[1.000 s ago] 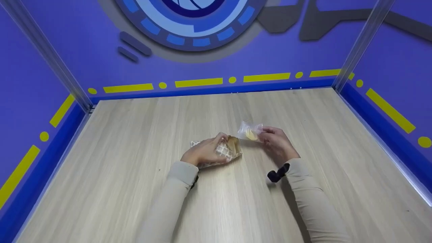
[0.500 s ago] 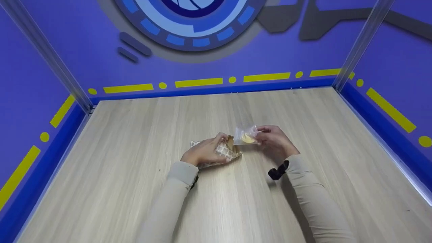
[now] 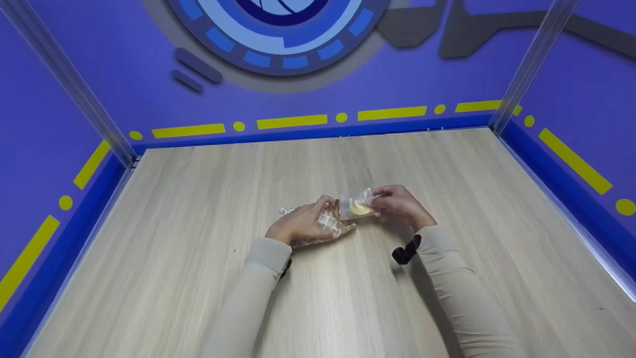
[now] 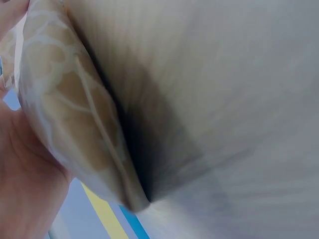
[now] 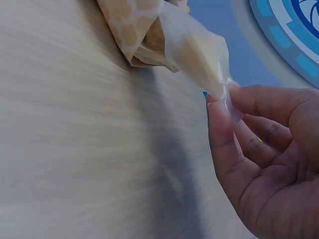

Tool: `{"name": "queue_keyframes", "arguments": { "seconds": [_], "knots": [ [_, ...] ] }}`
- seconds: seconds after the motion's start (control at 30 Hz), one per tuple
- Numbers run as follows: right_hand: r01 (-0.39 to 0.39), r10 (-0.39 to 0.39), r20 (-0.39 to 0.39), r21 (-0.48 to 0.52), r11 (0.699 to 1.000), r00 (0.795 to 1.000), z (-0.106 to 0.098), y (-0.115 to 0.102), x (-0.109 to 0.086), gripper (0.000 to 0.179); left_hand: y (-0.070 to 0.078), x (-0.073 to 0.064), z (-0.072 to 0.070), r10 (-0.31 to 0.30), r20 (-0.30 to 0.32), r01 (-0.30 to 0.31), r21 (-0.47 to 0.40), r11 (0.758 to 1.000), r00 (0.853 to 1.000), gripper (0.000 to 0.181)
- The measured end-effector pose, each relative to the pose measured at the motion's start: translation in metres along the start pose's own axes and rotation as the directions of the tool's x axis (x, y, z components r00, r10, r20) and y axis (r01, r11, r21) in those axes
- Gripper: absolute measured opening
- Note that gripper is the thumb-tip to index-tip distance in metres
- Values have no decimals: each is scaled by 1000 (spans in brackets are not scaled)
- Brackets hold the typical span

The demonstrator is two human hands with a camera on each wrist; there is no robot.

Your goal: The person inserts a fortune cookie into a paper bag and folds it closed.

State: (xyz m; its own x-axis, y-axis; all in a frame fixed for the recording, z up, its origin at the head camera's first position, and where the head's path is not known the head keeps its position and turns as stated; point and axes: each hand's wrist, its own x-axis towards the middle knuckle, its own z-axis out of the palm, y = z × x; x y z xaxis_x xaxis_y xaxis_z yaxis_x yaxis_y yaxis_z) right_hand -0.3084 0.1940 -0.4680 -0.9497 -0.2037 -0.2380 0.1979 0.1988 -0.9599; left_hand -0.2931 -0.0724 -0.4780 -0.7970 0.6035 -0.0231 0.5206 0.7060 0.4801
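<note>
My left hand (image 3: 303, 221) grips a paper bag (image 3: 330, 222) with a tan and white giraffe-like pattern, lying on its side with its mouth toward the right. Its brown inside shows at the mouth in the right wrist view, beside the patterned paper (image 5: 132, 27). Between the thumb and fingers of my right hand (image 3: 402, 206), one end of a small clear plastic packet (image 5: 194, 50) is pinched. Something pale yellow (image 3: 360, 207) sits inside the packet; its kind cannot be told. The packet's far end is at the bag's mouth, overlapping the opening.
A light wood-grain table (image 3: 198, 199) lies under both hands. Blue-purple panels with yellow dashes (image 3: 292, 121) stand at its back and sides. Black wrist straps (image 3: 407, 250) sit at the sleeve cuffs.
My right hand has moved left and slightly down with the packet, from beside the bag to its mouth. The left hand and the bag have stayed in place.
</note>
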Motion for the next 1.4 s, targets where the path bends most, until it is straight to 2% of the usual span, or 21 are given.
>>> {"name": "queue_keyframes", "arguments": {
  "seconds": [0.53, 0.8, 1.0, 1.27, 1.4],
  "knots": [
    [23, -21, 18, -77, 997, 1000, 3, 4, 2, 34, 0, 1, 0, -7, -1, 7, -1, 1000, 1000, 72],
    [-9, 10, 23, -69, 998, 1000, 8, 4, 5, 33, 1, 1, -1, 22, -3, -23, -13, 1000, 1000, 70],
    [-24, 24, -8, -77, 997, 1000, 14, 3, 7, 36, 0, 1, 0, 37, -15, -38, -8, 999, 999, 69],
    [93, -91, 27, -92, 991, 995, 21, 3, 5, 27, 1, 0, 0, 23, -11, -23, -8, 1000, 1000, 70],
    [29, -29, 3, -119, 992, 1000, 24, -1, 7, 28, 0, 1, 1, 23, -13, -23, -4, 1000, 1000, 69]
  ]
}}
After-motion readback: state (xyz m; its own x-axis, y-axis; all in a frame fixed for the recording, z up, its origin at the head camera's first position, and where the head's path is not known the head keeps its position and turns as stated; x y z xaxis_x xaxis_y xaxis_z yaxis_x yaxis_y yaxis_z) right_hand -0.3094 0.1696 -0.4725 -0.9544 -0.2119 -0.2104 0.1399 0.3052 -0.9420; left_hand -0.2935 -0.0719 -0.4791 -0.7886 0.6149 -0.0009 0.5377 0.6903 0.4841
